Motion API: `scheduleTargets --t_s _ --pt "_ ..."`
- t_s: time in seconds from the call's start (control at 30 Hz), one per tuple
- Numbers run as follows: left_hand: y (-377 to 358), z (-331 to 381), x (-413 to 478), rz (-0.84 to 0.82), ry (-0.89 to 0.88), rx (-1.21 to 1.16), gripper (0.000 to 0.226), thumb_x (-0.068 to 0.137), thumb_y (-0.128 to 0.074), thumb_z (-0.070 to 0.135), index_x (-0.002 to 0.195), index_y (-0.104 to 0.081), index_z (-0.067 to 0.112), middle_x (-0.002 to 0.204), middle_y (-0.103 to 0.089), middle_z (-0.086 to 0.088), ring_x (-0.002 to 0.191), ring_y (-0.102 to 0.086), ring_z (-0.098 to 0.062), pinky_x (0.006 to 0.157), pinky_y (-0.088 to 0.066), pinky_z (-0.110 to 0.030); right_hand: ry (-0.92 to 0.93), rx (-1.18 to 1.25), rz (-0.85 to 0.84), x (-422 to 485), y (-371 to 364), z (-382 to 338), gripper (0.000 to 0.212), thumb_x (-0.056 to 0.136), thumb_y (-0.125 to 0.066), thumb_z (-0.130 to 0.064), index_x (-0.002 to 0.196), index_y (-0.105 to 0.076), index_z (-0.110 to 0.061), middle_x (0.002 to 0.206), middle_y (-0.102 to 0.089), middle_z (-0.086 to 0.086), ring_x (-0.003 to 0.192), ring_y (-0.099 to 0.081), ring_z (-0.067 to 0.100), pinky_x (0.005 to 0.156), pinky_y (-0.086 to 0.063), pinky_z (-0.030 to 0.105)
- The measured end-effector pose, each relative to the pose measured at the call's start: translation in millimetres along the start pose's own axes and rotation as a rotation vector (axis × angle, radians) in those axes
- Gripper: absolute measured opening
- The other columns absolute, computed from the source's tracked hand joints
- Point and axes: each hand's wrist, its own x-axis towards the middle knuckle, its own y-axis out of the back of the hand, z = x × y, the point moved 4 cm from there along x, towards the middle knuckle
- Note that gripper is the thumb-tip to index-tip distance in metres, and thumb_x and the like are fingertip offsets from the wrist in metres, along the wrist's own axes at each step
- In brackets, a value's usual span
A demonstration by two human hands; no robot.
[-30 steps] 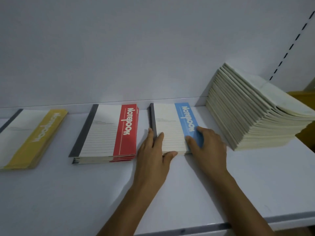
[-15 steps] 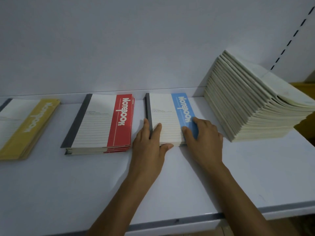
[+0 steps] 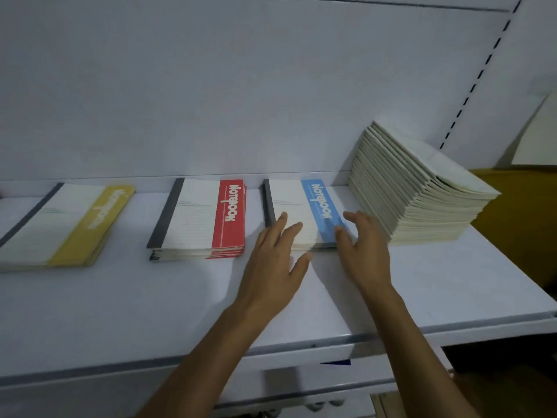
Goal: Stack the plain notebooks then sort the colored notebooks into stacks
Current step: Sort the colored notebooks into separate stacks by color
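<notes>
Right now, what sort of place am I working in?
Most likely a shop or stockroom shelving unit: a white shelf with a back panel, a slotted upright at the right, and notebooks laid out by kind: a yellow stack, red stack, blue stack and tall plain stack.

left grip (image 3: 271,267): lay palm down, flat and relaxed, clasping nothing
left fingers (image 3: 294,229): were straight, pointed forward, slightly apart, thumb splayed to the right
right grip (image 3: 366,251): was tilted, palm turned inward to the left, clasping nothing
right fingers (image 3: 354,215): were loosely bent and a little spread
left forearm (image 3: 211,351): was bare, reaching from lower left, angled rightward
right forearm (image 3: 422,342): was bare, reaching from lower right, angled leftward
gap: the two were near, not touching
</notes>
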Motion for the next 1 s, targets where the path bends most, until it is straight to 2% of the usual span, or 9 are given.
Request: scheduleTargets --t_s 0.13,0.3,0.4,0.53,0.6,0.7,0.8,0.87,1.0 --pt "42.0 -4.5 -29.4 0.065 -0.092 -0.003 0.053 0.092 -0.054 0.038 0.142 -0.038 0.027 0.150 -0.034 0.009 0.137 -0.031 -0.010 0.109 -0.030 -0.027 0.032 0.139 0.039 -40.9 1.1 -38.0 0.027 0.095 -0.053 -0.026 0.121 -0.059 -0.019 0.124 -0.060 0.000 0.116 -0.053 0.015 0.089 -0.046 0.031" --pt "120.5 -52.3 -89.8 0.208 -0.146 0.223 0.049 0.087 -0.054 0.039 0.131 -0.054 0.017 0.136 -0.054 -0.004 0.124 -0.052 -0.025 0.094 -0.050 -0.043 0.083 0.241 -0.060 -103.6 -48.8 -116.7 0.022 0.096 -0.052 -0.022 0.116 -0.061 -0.022 0.117 -0.064 -0.006 0.110 -0.055 0.010 0.091 -0.045 0.026" --pt "177.5 -100.9 -140.7 0.264 -0.023 0.254 0.049 0.092 -0.050 0.038 0.137 -0.047 0.020 0.145 -0.045 0.000 0.132 -0.042 -0.021 0.103 -0.042 -0.040 0.146 0.295 -0.150 -149.7 -92.1 -171.6 0.021 0.096 -0.052 -0.023 0.114 -0.063 -0.023 0.113 -0.064 -0.010 0.106 -0.055 0.006 0.094 -0.049 0.031" --pt "251.2 -169.0 -222.2 0.385 0.120 0.312 0.049 0.086 -0.059 0.033 0.131 -0.054 0.015 0.137 -0.053 -0.004 0.125 -0.049 -0.024 0.095 -0.045 -0.037 0.266 0.343 -0.304 -219.6 -152.8 -239.8 0.020 0.095 -0.052 -0.027 0.111 -0.065 -0.026 0.110 -0.064 -0.015 0.107 -0.056 0.004 0.094 -0.048 0.032" --pt "276.3 -200.2 -257.6 0.403 0.206 0.344 0.051 0.086 -0.065 0.030 0.133 -0.052 0.016 0.140 -0.050 -0.004 0.128 -0.046 -0.025 0.099 -0.040 -0.037 0.299 0.369 -0.370 -250.1 -179.1 -266.8 0.019 0.095 -0.053 -0.028 0.110 -0.065 -0.025 0.109 -0.064 -0.015 0.107 -0.056 0.004 0.092 -0.048 0.031" --pt "302.8 -236.3 -298.6 0.425 0.288 0.380 0.053 0.088 -0.057 0.037 0.136 -0.048 0.018 0.144 -0.044 -0.003 0.132 -0.041 -0.024 0.106 -0.031 -0.035 0.328 0.376 -0.462 -286.8 -208.2 -296.8 0.019 0.094 -0.054 -0.028 0.109 -0.065 -0.025 0.109 -0.064 -0.015 0.106 -0.056 0.006 0.087 -0.050 0.031" --pt "319.4 -257.4 -319.4 0.444 0.320 0.326 0.053 0.088 -0.051 0.039 0.137 -0.046 0.020 0.146 -0.041 -0.001 0.133 -0.036 -0.020 0.107 -0.032 -0.036 0.371 0.368 -0.491 -305.8 -225.1 -316.7 0.017 0.095 -0.054 -0.026 0.108 -0.066 -0.025 0.109 -0.064 -0.014 0.106 -0.056 0.005 0.086 -0.049 0.030" --pt "324.4 -265.9 -320.4 0.449 0.304 0.285 0.051 0.091 -0.057 0.034 0.138 -0.044 0.021 0.147 -0.038 0.002 0.135 -0.033 -0.017 0.109 -0.031 -0.034 0.383 0.374 -0.480 -306.2 -231.4 -323.6 0.016 0.095 -0.054 -0.025 0.106 -0.066 -0.024 0.106 -0.064 -0.015 0.104 -0.056 0.005 0.083 -0.047 0.025" --pt "339.6 -294.3 -315.9 0.457 0.299 0.221 0.051 0.091 -0.056 0.035 0.139 -0.041 0.025 0.147 -0.036 0.008 0.135 -0.029 -0.009 0.106 -0.022 -0.019 0.343 0.402 -0.501 -302.3 -256.4 -334.2 0.014 0.094 -0.056 -0.023 0.103 -0.067 -0.023 0.101 -0.066 -0.015 0.095 -0.058 -0.007 0.074 -0.041 0.003"
